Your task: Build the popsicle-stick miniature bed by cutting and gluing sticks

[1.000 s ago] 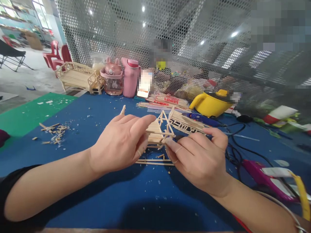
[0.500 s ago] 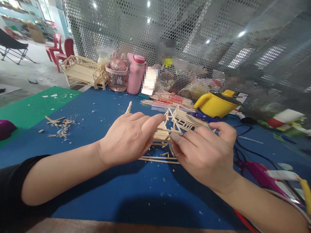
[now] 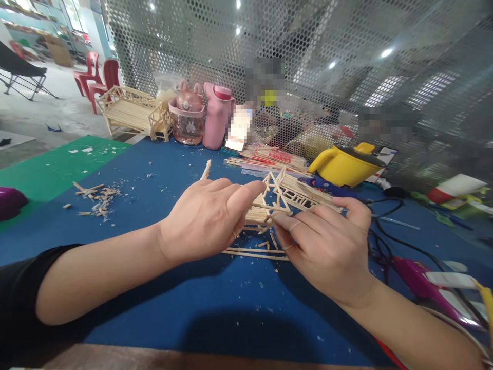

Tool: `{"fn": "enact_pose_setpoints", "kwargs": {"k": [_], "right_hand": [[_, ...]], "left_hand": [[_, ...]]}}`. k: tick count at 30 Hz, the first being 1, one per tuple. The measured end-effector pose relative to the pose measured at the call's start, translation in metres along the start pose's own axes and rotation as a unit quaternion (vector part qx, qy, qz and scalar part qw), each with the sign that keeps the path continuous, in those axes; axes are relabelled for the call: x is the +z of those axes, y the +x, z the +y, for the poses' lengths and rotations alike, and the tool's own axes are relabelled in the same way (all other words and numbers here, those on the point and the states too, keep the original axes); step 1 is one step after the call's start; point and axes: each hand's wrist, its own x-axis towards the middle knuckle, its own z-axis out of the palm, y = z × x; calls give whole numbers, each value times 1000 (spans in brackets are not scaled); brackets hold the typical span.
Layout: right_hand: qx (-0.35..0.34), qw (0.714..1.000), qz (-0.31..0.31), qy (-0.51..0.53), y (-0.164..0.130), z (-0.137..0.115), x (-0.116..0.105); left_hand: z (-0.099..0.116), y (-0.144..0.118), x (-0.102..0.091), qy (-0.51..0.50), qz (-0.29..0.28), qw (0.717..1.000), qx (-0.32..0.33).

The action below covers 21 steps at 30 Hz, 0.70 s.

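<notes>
A small model frame of thin wooden sticks (image 3: 269,198) stands on the blue mat (image 3: 162,169) at the middle of the view. My left hand (image 3: 208,218) grips its left side, fingers curled around the sticks. From the right, my right hand (image 3: 323,246) pinches a thin stick (image 3: 269,207) that lies across the frame's front. Two long loose sticks (image 3: 254,253) lie on the mat just below both hands. A short stick (image 3: 205,169) pokes up behind my left hand.
A yellow pot (image 3: 342,164), a blue tool (image 3: 327,187) and black cables (image 3: 381,226) lie at the right. A purple glue gun (image 3: 427,288) sits near my right forearm. Pink bottles (image 3: 204,121), a wooden bench model (image 3: 133,113) and stick bundles (image 3: 265,159) stand behind. Wood scraps (image 3: 96,198) lie left.
Both hands stayed on the stick frame and shifted slightly right in the view. The frame has tilted a little, and the cross stick now lies along its front.
</notes>
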Motion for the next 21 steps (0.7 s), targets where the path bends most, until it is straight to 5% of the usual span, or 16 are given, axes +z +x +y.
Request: {"fn": "enact_pose_setpoints", "kwargs": {"k": [15,21], "right_hand": [[1,1000,18,6,-6,-1,-5],[164,979,67,106,-19,10,-2]], "left_hand": [[0,-2,0,-8,-11,1000,-3],[8,9,-11,-5,-38,999,-22]]}}
